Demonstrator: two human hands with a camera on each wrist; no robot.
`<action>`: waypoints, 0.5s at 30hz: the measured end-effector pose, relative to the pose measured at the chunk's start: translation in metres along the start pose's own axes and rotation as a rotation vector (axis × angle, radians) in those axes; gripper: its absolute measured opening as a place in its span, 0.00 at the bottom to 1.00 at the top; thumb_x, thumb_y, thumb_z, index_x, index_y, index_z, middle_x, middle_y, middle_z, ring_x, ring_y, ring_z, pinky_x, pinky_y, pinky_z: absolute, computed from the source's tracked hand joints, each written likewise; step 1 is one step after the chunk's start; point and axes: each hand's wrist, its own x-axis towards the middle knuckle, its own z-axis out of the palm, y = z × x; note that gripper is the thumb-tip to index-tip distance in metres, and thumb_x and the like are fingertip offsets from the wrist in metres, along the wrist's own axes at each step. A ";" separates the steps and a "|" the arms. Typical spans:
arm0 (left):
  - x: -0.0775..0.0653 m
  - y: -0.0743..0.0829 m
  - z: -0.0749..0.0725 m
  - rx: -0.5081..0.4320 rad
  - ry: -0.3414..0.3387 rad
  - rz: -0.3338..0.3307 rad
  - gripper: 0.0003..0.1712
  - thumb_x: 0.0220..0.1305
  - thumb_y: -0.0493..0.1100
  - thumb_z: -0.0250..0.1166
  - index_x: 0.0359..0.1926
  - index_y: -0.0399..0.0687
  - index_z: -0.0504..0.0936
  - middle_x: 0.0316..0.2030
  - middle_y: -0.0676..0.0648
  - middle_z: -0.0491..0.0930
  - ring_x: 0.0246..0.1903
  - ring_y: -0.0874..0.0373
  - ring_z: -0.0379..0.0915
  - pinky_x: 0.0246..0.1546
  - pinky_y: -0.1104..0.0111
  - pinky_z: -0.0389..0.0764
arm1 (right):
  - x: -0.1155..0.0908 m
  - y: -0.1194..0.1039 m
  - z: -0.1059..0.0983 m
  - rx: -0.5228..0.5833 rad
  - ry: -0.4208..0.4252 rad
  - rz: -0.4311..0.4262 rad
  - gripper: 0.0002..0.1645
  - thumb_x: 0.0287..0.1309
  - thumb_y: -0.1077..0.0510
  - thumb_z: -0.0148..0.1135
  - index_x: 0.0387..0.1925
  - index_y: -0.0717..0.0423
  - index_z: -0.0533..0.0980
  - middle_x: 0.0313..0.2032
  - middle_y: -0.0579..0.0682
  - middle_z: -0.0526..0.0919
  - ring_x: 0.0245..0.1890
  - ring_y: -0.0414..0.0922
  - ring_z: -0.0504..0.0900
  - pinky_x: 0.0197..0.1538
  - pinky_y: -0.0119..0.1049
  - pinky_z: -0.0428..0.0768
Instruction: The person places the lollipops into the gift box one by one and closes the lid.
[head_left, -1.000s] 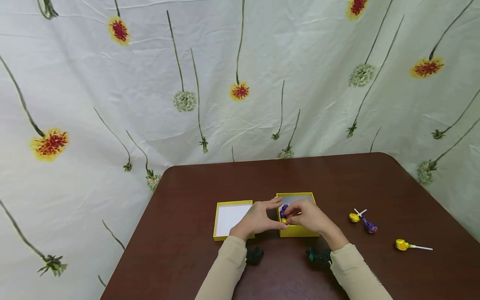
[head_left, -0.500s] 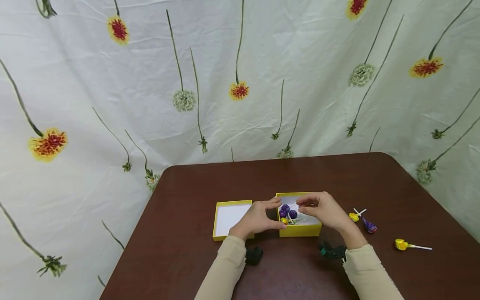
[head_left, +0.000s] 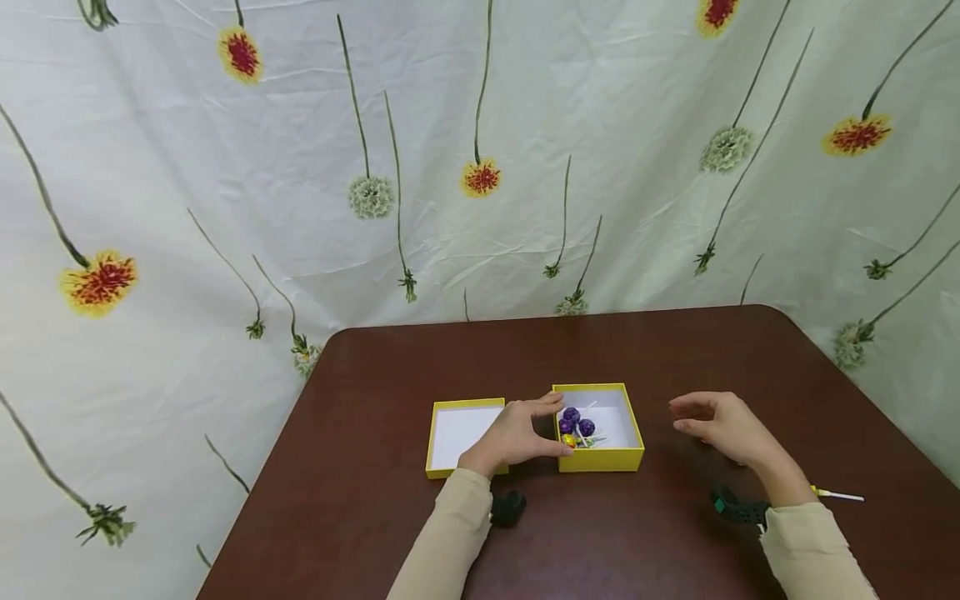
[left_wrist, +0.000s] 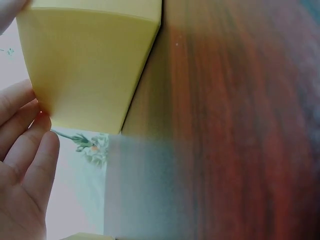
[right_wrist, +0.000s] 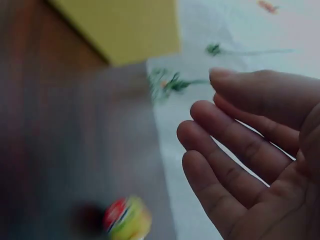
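My left hand (head_left: 517, 435) spans the near side of an open yellow box (head_left: 606, 461), thumb at the front corner and fingertips at the back one. In the left wrist view its fingers (left_wrist: 40, 155) meet the box's yellow wall (left_wrist: 90, 70). Purple-wrapped lollipops (head_left: 587, 427) and a yellow one (head_left: 568, 440) lie inside, bunched at the left. Right of the box, my right hand (head_left: 727, 427) hovers above the table, fingers loosely bent and nothing between them. A yellow-and-red lollipop (right_wrist: 127, 219) shows below it in the right wrist view.
Left of the box lies its yellow-edged lid (head_left: 463, 429), white inside up, partly behind the left hand. Another lollipop (head_left: 840, 496) rests farther right, half hidden by the right forearm. A flowered cloth (head_left: 660, 208) hangs behind the brown table (head_left: 375, 467).
My right hand has come out of the box and moved right, over the loose lollipops, which it now mostly hides. The left hand stays on the box.
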 end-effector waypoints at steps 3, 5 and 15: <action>0.000 0.001 0.000 -0.005 0.001 -0.005 0.44 0.51 0.57 0.79 0.68 0.53 0.76 0.71 0.61 0.68 0.74 0.54 0.60 0.71 0.53 0.67 | -0.003 0.018 -0.004 -0.037 -0.011 0.006 0.24 0.63 0.60 0.66 0.58 0.68 0.77 0.54 0.69 0.81 0.41 0.53 0.85 0.40 0.43 0.85; 0.000 0.001 0.000 -0.005 0.004 -0.005 0.43 0.51 0.57 0.79 0.68 0.53 0.76 0.71 0.61 0.68 0.74 0.54 0.60 0.71 0.53 0.67 | -0.005 0.027 -0.007 -0.067 -0.011 0.005 0.24 0.62 0.60 0.67 0.57 0.69 0.77 0.53 0.70 0.81 0.45 0.59 0.85 0.44 0.50 0.85; 0.000 0.001 0.002 -0.007 0.008 -0.009 0.43 0.51 0.58 0.78 0.68 0.54 0.76 0.71 0.61 0.68 0.74 0.54 0.60 0.71 0.53 0.67 | -0.009 0.046 -0.014 -0.099 -0.035 0.065 0.23 0.61 0.62 0.67 0.56 0.71 0.77 0.51 0.70 0.82 0.47 0.61 0.83 0.35 0.43 0.84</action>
